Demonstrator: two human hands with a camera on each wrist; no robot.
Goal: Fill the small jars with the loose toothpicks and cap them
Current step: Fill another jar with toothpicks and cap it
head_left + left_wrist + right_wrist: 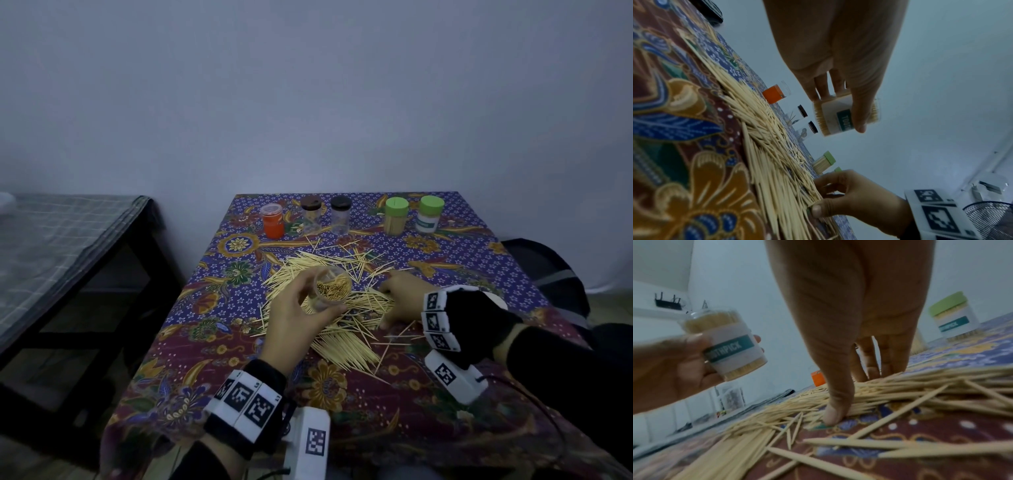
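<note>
From the head view, my left hand held an uncapped toothpick jar over the loose toothpicks mid-table; five capped jars lined the far edge, with bare cloth between. Left wrist view: thumb and fingers wrapped the jar — packed with toothpicks, labelled. Right wrist view: my right hand pinched a bundle in the pile, fingers and thumb pressed down.
</note>
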